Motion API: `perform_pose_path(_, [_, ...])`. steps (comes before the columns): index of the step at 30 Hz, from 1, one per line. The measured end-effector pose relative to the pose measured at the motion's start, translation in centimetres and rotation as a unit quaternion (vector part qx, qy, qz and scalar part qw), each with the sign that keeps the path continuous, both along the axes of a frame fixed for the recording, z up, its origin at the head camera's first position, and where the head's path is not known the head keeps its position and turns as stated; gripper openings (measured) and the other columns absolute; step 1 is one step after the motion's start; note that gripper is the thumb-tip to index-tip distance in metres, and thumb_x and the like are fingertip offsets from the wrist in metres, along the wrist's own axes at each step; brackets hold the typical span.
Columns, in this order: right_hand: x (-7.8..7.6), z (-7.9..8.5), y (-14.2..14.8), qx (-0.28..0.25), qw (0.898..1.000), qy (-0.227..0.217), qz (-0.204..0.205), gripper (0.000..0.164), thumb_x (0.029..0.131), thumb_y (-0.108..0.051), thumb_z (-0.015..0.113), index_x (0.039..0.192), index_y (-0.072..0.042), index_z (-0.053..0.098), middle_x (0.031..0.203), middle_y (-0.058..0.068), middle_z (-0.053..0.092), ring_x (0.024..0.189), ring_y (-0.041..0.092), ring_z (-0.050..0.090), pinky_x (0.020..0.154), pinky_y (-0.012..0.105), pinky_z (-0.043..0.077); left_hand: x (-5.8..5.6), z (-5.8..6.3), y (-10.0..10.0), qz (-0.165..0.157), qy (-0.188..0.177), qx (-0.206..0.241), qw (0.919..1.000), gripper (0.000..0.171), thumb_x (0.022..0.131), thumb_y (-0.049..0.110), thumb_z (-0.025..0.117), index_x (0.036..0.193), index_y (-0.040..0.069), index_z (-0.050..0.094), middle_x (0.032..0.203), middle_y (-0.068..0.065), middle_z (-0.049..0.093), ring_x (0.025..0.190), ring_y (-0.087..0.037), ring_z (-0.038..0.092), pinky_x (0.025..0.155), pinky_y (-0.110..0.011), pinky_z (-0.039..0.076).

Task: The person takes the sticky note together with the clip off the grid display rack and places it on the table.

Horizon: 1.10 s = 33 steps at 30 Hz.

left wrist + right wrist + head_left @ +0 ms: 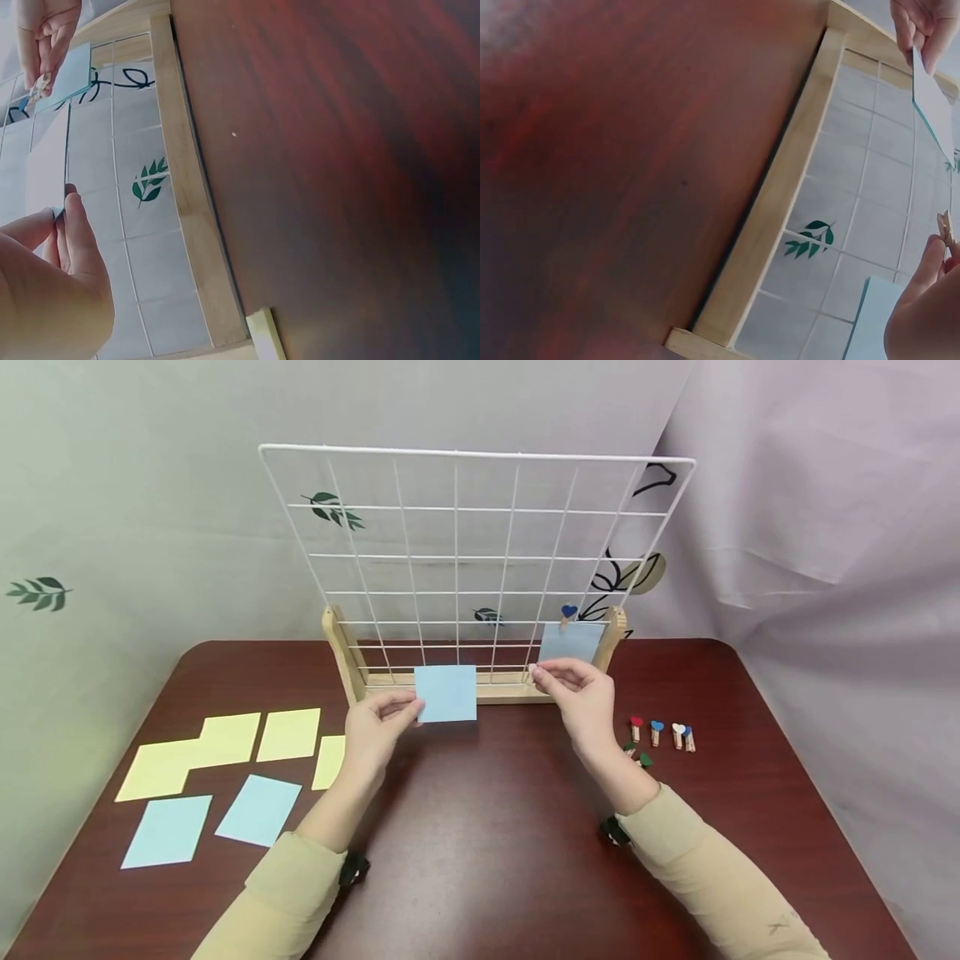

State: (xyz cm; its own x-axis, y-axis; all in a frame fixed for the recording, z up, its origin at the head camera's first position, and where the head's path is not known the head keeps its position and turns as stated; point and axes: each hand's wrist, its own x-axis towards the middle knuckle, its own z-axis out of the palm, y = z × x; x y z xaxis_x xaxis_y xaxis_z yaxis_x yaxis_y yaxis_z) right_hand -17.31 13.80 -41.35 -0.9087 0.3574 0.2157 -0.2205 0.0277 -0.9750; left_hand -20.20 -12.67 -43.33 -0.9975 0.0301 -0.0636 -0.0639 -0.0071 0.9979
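Observation:
My left hand point(377, 725) pinches a light blue paper note point(448, 693) by its left edge, thumb in front. The note is held up before the lower middle of a white wire grid point(480, 454). To the right, my right hand point(587, 703) pinches a small wooden clothespin point(944, 227) between thumb and fingers; its white end shows at the fingertips in the head view. Behind that hand, another blue note point(572, 642) hangs on the grid's lower right, held by a clothespin with a blue heart point(568, 611).
The grid stands in a wooden base point(517, 693) on a dark red table point(487, 843). Several yellow notes point(288, 735) and two blue notes point(258, 810) lie at the left. Several heart clothespins point(656, 732) lie at the right. A patterned cloth point(150, 527) hangs behind.

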Motion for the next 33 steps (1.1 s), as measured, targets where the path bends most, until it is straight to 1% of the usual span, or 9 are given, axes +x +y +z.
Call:
perform_pose_path(3, [0.2, -0.3, 0.0, 0.004, 1.0, -0.014, -0.001, 0.018, 0.093, 0.008, 0.076, 0.106, 0.02, 0.072, 0.078, -0.02, 0.077, 0.073, -0.002, 0.075, 0.075, 0.018, 0.064, 0.1, -0.1, -0.4, -0.005, -0.009, 0.0, 0.9999, 0.015, 0.094, -0.007, 0.074, 0.107, -0.014, 0.075, 0.092, 0.002, 0.077, 0.076, 0.002, 0.072, 0.073, -0.02, 0.065])
perform_pose_path(7, [0.4, -0.7, 0.0, 0.013, 0.999, -0.031, -0.005, 0.018, 0.093, 0.007, 0.077, 0.106, 0.019, 0.073, 0.076, -0.023, 0.076, 0.073, -0.003, 0.074, 0.075, 0.018, 0.064, 0.3, -0.1, -1.0, -0.02, -0.027, 0.003, 0.9994, 0.023, 0.095, -0.006, 0.073, 0.113, -0.02, 0.07, 0.085, 0.011, 0.076, 0.074, 0.003, 0.072, 0.073, -0.019, 0.065])
perform_pose_path(10, [0.5, -1.0, 0.1, 0.014, 0.999, -0.037, -0.006, 0.018, 0.093, 0.005, 0.077, 0.106, 0.018, 0.073, 0.076, -0.022, 0.076, 0.074, -0.002, 0.075, 0.076, 0.02, 0.065, 0.6, -0.2, -1.7, -0.028, -0.048, 0.011, 0.9984, 0.024, 0.097, -0.005, 0.072, 0.115, -0.019, 0.069, 0.08, 0.014, 0.075, 0.074, 0.002, 0.072, 0.074, -0.019, 0.065])
perform_pose_path(12, [0.6, -1.1, 0.2, 0.011, 0.999, -0.038, -0.004, 0.019, 0.094, 0.005, 0.077, 0.107, 0.018, 0.073, 0.077, -0.021, 0.077, 0.075, -0.002, 0.075, 0.077, 0.022, 0.066, 0.8, -0.3, -2.3, -0.033, -0.066, 0.021, 0.9971, 0.019, 0.098, -0.005, 0.071, 0.113, -0.015, 0.071, 0.08, 0.014, 0.075, 0.075, 0.002, 0.072, 0.076, -0.02, 0.065])
perform_pose_path(15, [0.7, -1.4, 0.4, 0.004, 0.999, -0.038, 0.002, 0.019, 0.094, 0.005, 0.076, 0.108, 0.019, 0.073, 0.079, -0.02, 0.078, 0.075, -0.001, 0.075, 0.077, 0.023, 0.066, 1.0, -0.5, -3.3, -0.044, -0.095, 0.037, 0.9938, 0.008, 0.099, -0.003, 0.069, 0.104, -0.001, 0.076, 0.08, 0.013, 0.076, 0.074, 0.001, 0.072, 0.078, -0.021, 0.065])
perform_pose_path(19, [1.0, -1.6, 0.7, 0.003, 0.999, -0.039, 0.003, 0.019, 0.094, 0.007, 0.076, 0.108, 0.02, 0.072, 0.081, -0.019, 0.079, 0.075, -0.001, 0.075, 0.076, 0.021, 0.066, 1.3, -0.7, -4.7, -0.065, -0.13, 0.057, 0.9878, 0.021, 0.101, 0.0, 0.068, 0.093, 0.017, 0.076, 0.082, 0.013, 0.076, 0.073, 0.001, 0.073, 0.082, -0.021, 0.065])
perform_pose_path(22, [1.2, -1.9, 0.9, 0.01, 0.999, -0.046, 0.001, 0.02, 0.094, 0.006, 0.077, 0.107, 0.019, 0.072, 0.081, -0.019, 0.078, 0.075, -0.002, 0.075, 0.076, 0.021, 0.065, 1.6, -0.8, -5.8, -0.072, -0.141, 0.068, 0.9851, 0.026, 0.102, 0.0, 0.066, 0.09, 0.021, 0.076, 0.084, 0.013, 0.076, 0.073, 0.001, 0.073, 0.083, -0.021, 0.065])
perform_pose_path(25, [1.3, -2.2, 1.2, 0.016, 0.998, -0.055, -0.003, 0.02, 0.093, 0.005, 0.077, 0.107, 0.018, 0.073, 0.082, -0.018, 0.077, 0.076, -0.002, 0.075, 0.077, 0.021, 0.066, 1.8, -0.9, -6.7, -0.074, -0.14, 0.069, 0.985, 0.029, 0.102, -0.001, 0.066, 0.088, 0.023, 0.076, 0.085, 0.014, 0.075, 0.075, 0.001, 0.073, 0.082, -0.021, 0.065])
perform_pose_path(33, [1.9, -2.9, 2.2, 0.027, 0.997, -0.075, -0.006, 0.021, 0.093, 0.001, 0.08, 0.108, 0.016, 0.075, 0.083, -0.016, 0.079, 0.075, 0.0, 0.076, 0.078, 0.022, 0.066, 2.7, -1.1, -9.1, -0.068, -0.165, 0.046, 0.9829, 0.032, 0.103, 0.001, 0.065, 0.087, 0.026, 0.076, 0.088, 0.015, 0.074, 0.078, 0.003, 0.071, 0.083, -0.02, 0.064])
